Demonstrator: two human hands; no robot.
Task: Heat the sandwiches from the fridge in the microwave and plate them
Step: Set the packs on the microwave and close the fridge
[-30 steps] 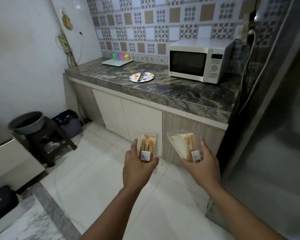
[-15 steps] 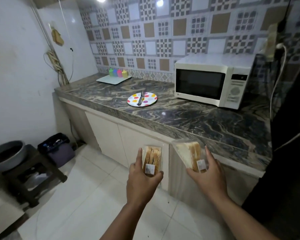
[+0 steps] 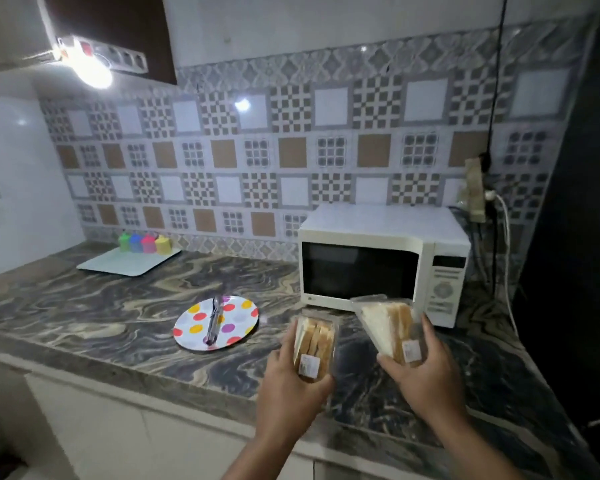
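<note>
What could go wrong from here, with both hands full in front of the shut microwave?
1. Both hands hold wrapped sandwiches, left and right, so no hand is free for the microwave door; one must be set down first.
2. They are still in plastic; heating them wrapped may go badly.
3. Tongs lie on the plate, in the way of plating.

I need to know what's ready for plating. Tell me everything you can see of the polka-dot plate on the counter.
The polka-dot plate is round and shallow, white with red, orange, yellow and purple dots, and looks like plastic or melamine. It lies flat on the marbled countertop, left of the microwave and apart from it. A pair of tongs lies across its middle. No food is on it, and neither hand touches it.
</note>
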